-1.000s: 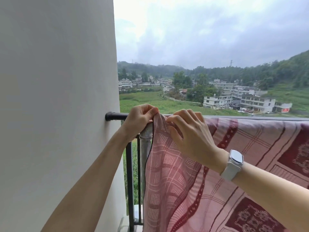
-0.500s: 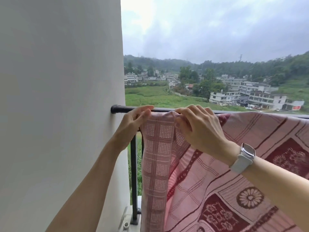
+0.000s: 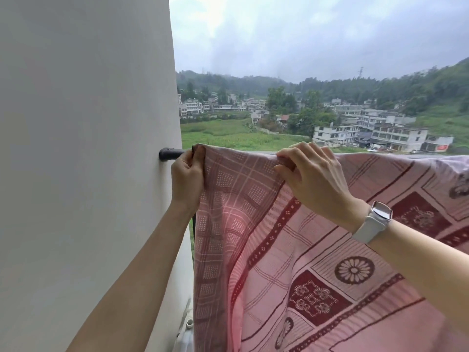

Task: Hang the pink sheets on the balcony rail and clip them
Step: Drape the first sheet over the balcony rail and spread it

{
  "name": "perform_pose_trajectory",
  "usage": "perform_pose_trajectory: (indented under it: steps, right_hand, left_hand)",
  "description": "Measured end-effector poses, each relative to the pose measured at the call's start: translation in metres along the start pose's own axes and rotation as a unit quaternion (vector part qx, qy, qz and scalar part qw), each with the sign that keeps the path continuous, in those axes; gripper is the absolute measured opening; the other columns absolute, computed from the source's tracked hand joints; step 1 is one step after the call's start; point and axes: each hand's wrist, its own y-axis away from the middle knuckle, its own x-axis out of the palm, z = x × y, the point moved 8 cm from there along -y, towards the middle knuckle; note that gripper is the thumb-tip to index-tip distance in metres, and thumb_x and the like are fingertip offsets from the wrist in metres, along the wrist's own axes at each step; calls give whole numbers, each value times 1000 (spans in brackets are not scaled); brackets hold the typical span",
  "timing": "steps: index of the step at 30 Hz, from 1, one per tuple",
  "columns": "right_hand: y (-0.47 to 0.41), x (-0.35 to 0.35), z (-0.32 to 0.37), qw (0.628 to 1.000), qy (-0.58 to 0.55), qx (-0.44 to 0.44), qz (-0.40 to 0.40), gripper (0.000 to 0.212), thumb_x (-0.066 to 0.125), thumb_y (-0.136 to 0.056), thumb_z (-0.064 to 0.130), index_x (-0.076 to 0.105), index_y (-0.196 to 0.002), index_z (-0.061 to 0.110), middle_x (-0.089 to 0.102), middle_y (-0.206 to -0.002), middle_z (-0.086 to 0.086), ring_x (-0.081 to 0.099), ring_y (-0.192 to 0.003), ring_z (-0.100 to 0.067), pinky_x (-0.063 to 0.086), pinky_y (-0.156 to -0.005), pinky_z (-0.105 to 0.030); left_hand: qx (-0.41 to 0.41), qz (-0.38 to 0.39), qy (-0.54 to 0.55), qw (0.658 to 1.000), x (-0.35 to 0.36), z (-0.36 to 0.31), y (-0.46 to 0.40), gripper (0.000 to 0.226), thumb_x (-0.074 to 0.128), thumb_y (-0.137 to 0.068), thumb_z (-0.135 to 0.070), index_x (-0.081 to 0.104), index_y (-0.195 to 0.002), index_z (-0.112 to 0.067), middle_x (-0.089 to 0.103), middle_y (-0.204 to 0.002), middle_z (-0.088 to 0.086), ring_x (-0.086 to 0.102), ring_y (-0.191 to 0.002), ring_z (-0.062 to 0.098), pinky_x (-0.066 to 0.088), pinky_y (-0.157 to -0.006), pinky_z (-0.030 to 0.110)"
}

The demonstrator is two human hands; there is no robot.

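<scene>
One pink sheet (image 3: 317, 250) is draped over the balcony rail (image 3: 168, 154), its top fold along the bar. The left hand (image 3: 186, 179) pinches the sheet's corner beside the rail's wall end, while the right hand (image 3: 314, 176) pinches the top fold farther along, likely to pull the edge taut. Two grips, one sheet, one watch (image 3: 378, 217), no clips visible.

Support: I log one black balcony rail (image 3: 169, 154), its end fixed into the white wall (image 3: 83, 148). Load: one pink patterned sheet (image 3: 291, 250) draped directly over it, covering the rail from beside the wall bracket rightward to frame edge.
</scene>
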Motion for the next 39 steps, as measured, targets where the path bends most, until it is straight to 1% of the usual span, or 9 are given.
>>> perform_pose_trajectory:
  steps: [4, 7, 9, 13, 18, 27, 30, 36, 39]
  right_hand:
    - [5, -10, -14, 999, -28, 9, -36, 22, 50, -88, 28, 65, -90, 12, 66, -89, -3, 59, -81, -23, 45, -74, -36]
    - [11, -17, -24, 999, -5, -8, -36, 23, 49, -89, 28, 67, -91, 13, 67, -89, -2, 61, -81, -22, 43, -75, -34]
    - [15, -20, -32, 999, 9, -24, -18, 27, 45, -91, 32, 66, -97, 15, 68, -91, -1, 62, -81, -20, 44, -76, -33]
    - [34, -25, -58, 997, 43, -48, 40, 38, 43, -91, 37, 54, -119, 15, 68, -100, -3, 63, -86, -22, 46, -81, -39]
    - [70, -55, -115, 993, 102, -12, 65, 49, 46, -85, 40, 47, -126, 12, 63, -114, -8, 59, -99, -27, 40, -90, -43]
    - [153, -142, -255, 980, 149, 113, 66, 58, 47, -85, 46, 36, -132, 15, 47, -133, -13, 35, -125, -27, 24, -106, -52]
    - [166, -161, -283, 980, 131, 134, 61, 68, 48, -80, 57, 38, -131, 12, 47, -130, -12, 35, -120, -24, 29, -100, -45]
    - [201, -181, -307, 981, 90, 171, -23, 51, 49, -82, 52, 55, -105, 8, 59, -102, -11, 48, -96, -22, 45, -78, -42]
    - [236, -156, -297, 972, 62, 220, 48, 67, 45, -72, 66, 60, -103, 8, 64, -99, -6, 57, -91, -27, 45, -77, -39]
  left_hand:
    - [48, -87, -68, 993, -9, -9, 1, 33, 46, -94, -28, 44, -62, -21, 41, -58, -6, 39, -45, -4, 31, -48, 13]
    - [52, -88, -102, 990, -7, -13, 7, 8, 49, -92, -18, 56, -87, -18, 54, -81, -7, 51, -70, -2, 45, -71, 22]
    - [109, -64, -177, 976, 4, -25, 17, 22, 44, -91, -17, 56, -110, -16, 53, -101, -4, 51, -93, 9, 42, -88, 27]
    - [352, 39, -402, 844, 71, -55, 61, 38, 43, -87, -36, 60, -113, -15, 60, -113, 3, 42, -111, 16, 31, -102, 50]
    - [405, 184, -481, 755, 175, -39, 105, 53, 39, -85, -49, 50, -127, -18, 56, -127, 5, 48, -120, 24, 18, -106, 56]
    - [427, 214, -436, 763, 329, -55, 158, 58, 41, -79, -56, 57, -119, -17, 63, -116, 1, 59, -97, 21, 22, -81, 33]
    - [440, 212, -422, 764, 372, -59, 175, 63, 43, -76, -60, 57, -119, -17, 63, -115, 3, 59, -97, 22, 23, -83, 33]
    - [429, 160, -444, 770, 414, -60, 192, 71, 42, -69, -72, 53, -120, -24, 58, -119, 2, 54, -101, 23, 19, -88, 34]
    - [421, 132, -448, 778, 416, -61, 192, 55, 51, -73, -61, 53, -114, -24, 62, -111, 0, 56, -98, 25, 23, -89, 39]
